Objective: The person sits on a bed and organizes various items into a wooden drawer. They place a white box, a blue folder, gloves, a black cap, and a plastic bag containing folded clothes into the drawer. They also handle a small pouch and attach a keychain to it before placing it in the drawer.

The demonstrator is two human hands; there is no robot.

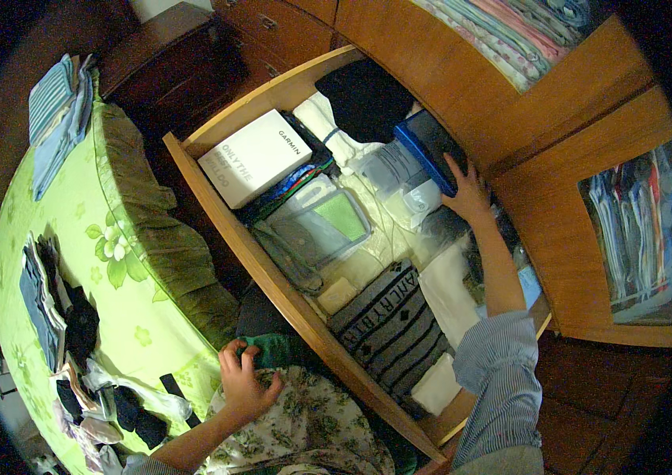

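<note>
My right hand point(467, 193) reaches over the open wooden drawer point(288, 309) and grips the near end of a dark blue box point(422, 148) along the drawer's cabinet side. Beside that box lie clear plastic packets point(392, 169) and folded black cloth point(365, 101). My left hand point(247, 380), fingers apart and slightly curled, hovers at my lap beside a green cloth point(273, 350); I cannot tell whether it touches it. In the drawer are a white Garmin box point(255, 157), a mesh-topped pouch point(336, 219) with something green inside, and a grey-and-black striped knit point(392, 326).
Left of me is a bed with a green floral cover point(134, 297), holding folded clothes point(62, 113) and a pile of socks and small garments point(104, 404). A wooden wardrobe point(549, 160) with windowed doors rises behind the drawer. A floral apron point(300, 409) covers my lap.
</note>
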